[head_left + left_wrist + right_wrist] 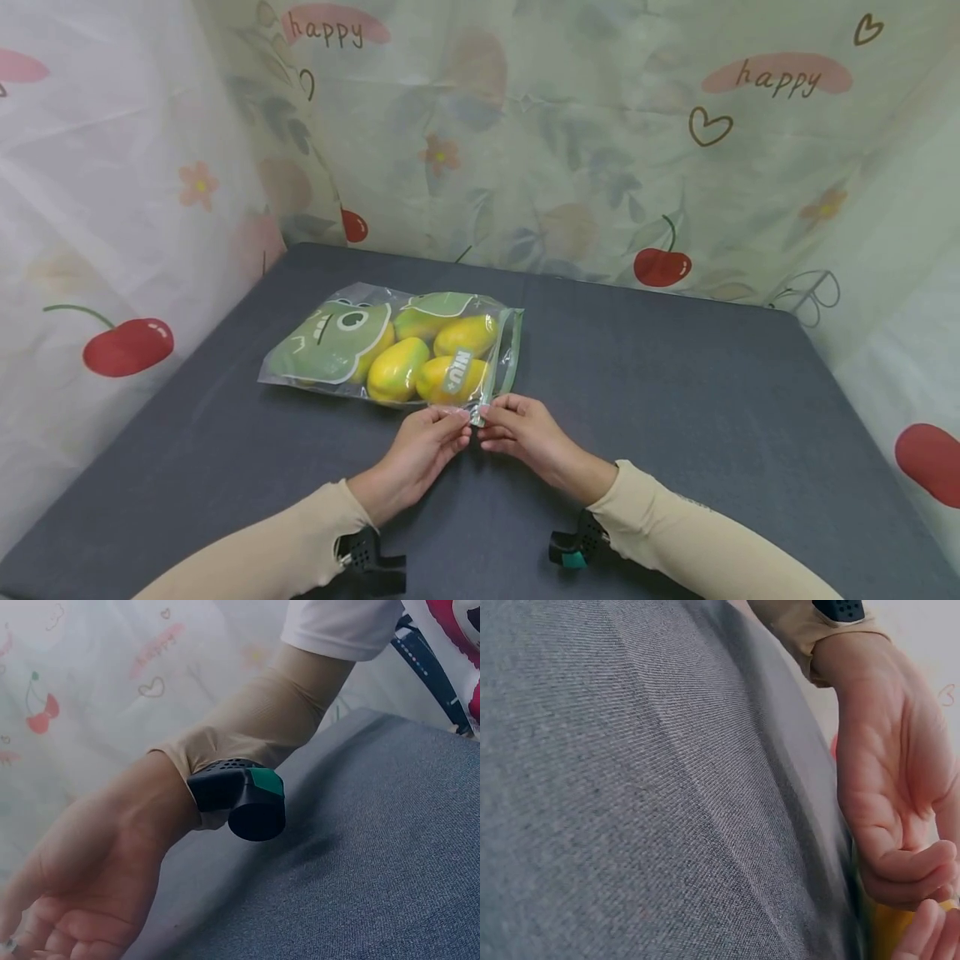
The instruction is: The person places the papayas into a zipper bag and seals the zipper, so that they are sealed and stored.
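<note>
A clear zip bag [352, 333] with a green cartoon face print lies on its side on the dark table. Several yellow-green mangoes [397, 369] show through its plastic. The bag's pale green zip strip [512, 350] runs along its right end. At the near corner of that strip, my left hand [423, 450] pinches the bag's edge from the left. Opposite it, my right hand [532, 433] pinches the same corner between thumb and fingers. The left wrist view catches the right hand [97, 877] palm-side; the right wrist view shows the left hand [885, 750] with curled fingers.
Dark grey cloth covers the table [675, 400]. Printed curtains [525, 167] hang at the back and both sides. Each wrist carries a black camera, one below the left sleeve [371, 562] and one below the right [577, 542].
</note>
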Demonstrator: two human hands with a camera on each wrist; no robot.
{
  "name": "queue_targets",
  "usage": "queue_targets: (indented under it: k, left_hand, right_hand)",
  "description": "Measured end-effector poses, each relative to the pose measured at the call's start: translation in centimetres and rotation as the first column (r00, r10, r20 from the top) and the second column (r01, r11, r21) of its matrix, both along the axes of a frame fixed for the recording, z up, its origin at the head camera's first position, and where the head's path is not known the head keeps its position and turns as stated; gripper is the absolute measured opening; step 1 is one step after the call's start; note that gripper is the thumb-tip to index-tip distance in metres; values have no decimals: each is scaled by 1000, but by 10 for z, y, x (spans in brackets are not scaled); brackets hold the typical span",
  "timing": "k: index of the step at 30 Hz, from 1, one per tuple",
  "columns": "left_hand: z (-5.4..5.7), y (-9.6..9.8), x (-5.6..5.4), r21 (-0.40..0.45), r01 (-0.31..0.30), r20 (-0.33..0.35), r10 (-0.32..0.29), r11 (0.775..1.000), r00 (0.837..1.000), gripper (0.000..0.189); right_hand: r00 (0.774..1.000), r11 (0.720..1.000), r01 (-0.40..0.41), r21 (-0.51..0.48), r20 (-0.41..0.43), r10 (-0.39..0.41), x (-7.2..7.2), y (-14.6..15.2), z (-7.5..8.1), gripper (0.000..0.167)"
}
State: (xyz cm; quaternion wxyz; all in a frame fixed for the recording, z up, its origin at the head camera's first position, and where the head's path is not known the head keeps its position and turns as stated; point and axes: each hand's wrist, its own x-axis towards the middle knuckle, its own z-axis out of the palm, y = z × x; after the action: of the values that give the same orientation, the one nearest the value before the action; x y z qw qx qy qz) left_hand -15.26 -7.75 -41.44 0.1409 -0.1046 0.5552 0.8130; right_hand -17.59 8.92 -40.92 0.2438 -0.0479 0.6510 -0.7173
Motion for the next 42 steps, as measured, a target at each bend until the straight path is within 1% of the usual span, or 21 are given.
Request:
queue_targets:
  k: [2, 6, 10, 14, 17, 22, 25, 31, 36, 39, 42]
  left_hand:
    - [0, 0, 0, -4, -4, -10, 4, 1000, 1000, 16]
    - [-1, 1, 1, -24, -8, -33, 7, 1000, 999, 18]
    - [-1, 1, 0, -52, -16, -40, 14, 998, 999, 18]
    - [0, 1, 1, -64, -22, -51, 19, 998, 999, 18]
    - [2, 2, 3, -73, -20, -64, 15, 997, 998, 19]
    - [4, 3, 6, -90, -18, -72, 11, 996, 997, 14]
    - [4, 4, 8, -93, -12, -76, 5, 996, 997, 12]
    - [2, 8, 14, -104, 23, -93, -32, 994, 995, 11]
    - [0, 10, 17, -102, 64, -84, -72, 993, 994, 8]
    - [-1, 12, 18, -86, 78, -74, -84, 993, 994, 5]
    - [-3, 14, 19, -73, 80, -78, -85, 994, 993, 3]
  right_hand:
    - [1000, 1000, 17, -7, -1, -17, 0, -1, 0, 12]
    - [998, 998, 55, -4, -30, -55, 0, -3, 0, 13]
    - [995, 996, 90, 9, -52, -89, -2, -6, 0, 13]
    - [990, 992, 125, 31, -63, -123, -7, -9, 2, 14]
    - [985, 986, 161, 49, -64, -157, -15, -10, 3, 14]
    - [970, 968, 240, 71, -63, -236, -33, -8, 3, 16]
    - [961, 958, 272, 86, -70, -267, -45, -4, 2, 20]
    - [937, 932, 345, 111, -96, -335, -73, 10, 0, 27]
    - [916, 907, 396, 147, -136, -378, -97, 27, -2, 30]
    - [905, 892, 416, 177, -175, -388, -111, 36, -3, 31]
    - [894, 876, 435, 210, -221, -390, -121, 42, -3, 32]
